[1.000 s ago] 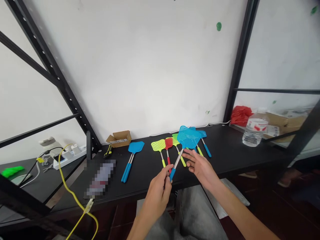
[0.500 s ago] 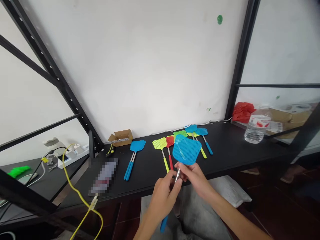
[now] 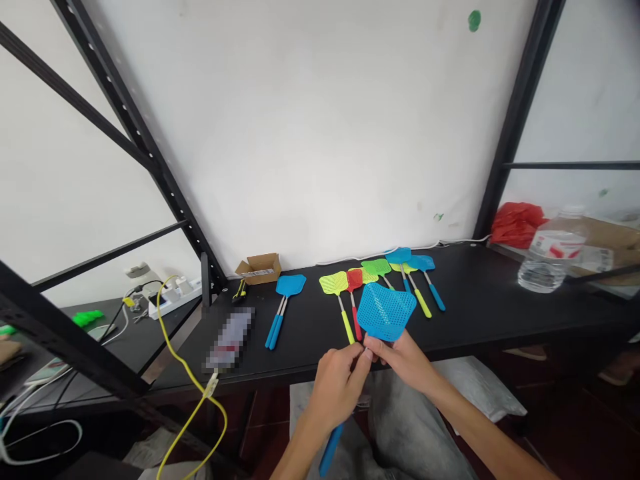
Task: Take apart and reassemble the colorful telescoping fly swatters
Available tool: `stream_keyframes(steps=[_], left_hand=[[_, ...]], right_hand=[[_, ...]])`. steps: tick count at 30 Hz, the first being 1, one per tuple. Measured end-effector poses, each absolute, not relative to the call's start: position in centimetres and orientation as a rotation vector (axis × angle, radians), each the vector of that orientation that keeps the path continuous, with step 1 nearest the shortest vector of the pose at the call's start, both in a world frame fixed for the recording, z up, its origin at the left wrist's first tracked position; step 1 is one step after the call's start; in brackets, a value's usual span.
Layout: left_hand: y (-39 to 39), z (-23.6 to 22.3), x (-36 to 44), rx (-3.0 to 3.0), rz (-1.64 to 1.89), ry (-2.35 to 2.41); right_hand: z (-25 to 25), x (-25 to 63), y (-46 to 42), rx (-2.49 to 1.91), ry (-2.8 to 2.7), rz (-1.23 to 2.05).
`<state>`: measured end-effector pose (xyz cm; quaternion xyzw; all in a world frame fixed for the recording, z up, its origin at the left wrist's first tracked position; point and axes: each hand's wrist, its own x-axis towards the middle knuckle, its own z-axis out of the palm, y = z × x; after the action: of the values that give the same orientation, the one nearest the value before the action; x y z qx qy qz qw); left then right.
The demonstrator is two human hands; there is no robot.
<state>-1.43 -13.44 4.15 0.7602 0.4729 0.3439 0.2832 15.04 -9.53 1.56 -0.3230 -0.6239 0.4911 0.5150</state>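
Note:
A blue fly swatter [image 3: 386, 311] with a perforated head is held in front of me, past the shelf's front edge. My left hand [image 3: 340, 383] is closed around its metal rod, and the blue handle sticks out below that hand. My right hand [image 3: 400, 363] pinches the rod just under the head, close to the left fingertips. Behind it on the black shelf lie a yellow fly swatter [image 3: 334, 283], a red fly swatter [image 3: 355, 279] and a green fly swatter [image 3: 376, 267]. Further right are blue fly swatters [image 3: 423, 263]. A pair of blue fly swatters [image 3: 291, 285] lies apart to the left.
A small open cardboard box [image 3: 260, 270] and a yellow-black cutter [image 3: 240, 291] stand back left. A blurred object [image 3: 230, 340] with a yellow cable [image 3: 187, 363] lies nearer. At right are a water bottle [image 3: 550, 253] and a red bag [image 3: 517, 225]. A power strip [image 3: 175, 298] is far left.
The view has turned left, so everything sits further right in the picture. My hands have come closer together on the rod, covering more of it. The same blue fly swatter stays held.

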Motion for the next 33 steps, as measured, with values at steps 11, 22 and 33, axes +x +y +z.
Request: stream_keyframes(steps=[11,22,33], left_hand=[[-12.2,2.7,-1.0,1.319,0.8,0.861],[-12.6,5.1,-2.5,2.577,0.665,1.527],[-12.4,5.1,-1.7,2.426,0.815,1.567]], right_hand=[[2.0,16.0,-7.8,-0.751,-1.301,1.195],[2.7,22.2,-4.5,-0.905,-1.066,0.894],[2.6,17.3,-7.2,-0.79,-1.169,1.218]])
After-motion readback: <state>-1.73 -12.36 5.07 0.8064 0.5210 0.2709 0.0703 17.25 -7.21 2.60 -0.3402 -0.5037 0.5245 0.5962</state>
